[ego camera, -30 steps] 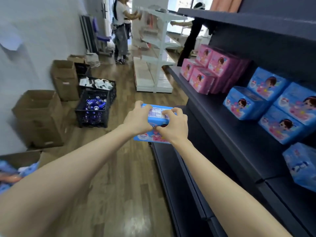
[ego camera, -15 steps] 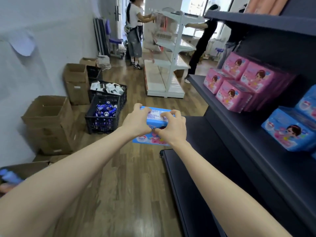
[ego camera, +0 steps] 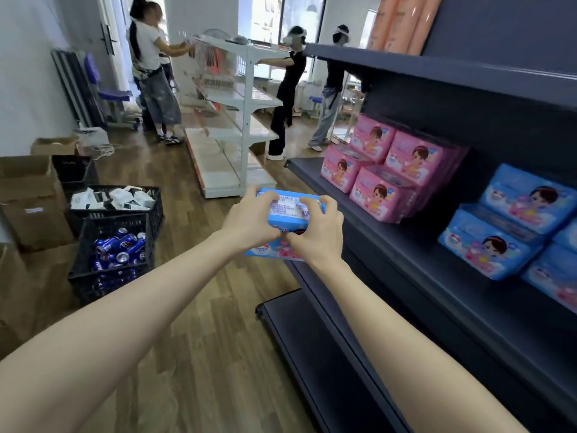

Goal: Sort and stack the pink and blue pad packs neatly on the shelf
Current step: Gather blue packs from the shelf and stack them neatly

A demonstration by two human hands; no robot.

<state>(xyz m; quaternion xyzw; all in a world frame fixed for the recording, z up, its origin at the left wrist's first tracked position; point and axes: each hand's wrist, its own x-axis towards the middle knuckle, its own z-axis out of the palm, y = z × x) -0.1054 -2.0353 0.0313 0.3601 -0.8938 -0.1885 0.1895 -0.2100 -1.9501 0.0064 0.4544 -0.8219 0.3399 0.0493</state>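
Two-handed grip: left hand [ego camera: 249,225], right hand [ego camera: 317,234] partly hide blue pack [ego camera: 292,209].

Shelf [ego camera: 406,264] lies bare in front of pink packs [ego camera: 390,170] and blue packs [ego camera: 505,226]

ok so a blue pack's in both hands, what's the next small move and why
Probably carry the blue pad pack rightward to the blue stack and set it on the bare shelf beside those packs. The left hand and right hand grip it out over the aisle, and it sits closer to the pink stack, the wrong colour group.
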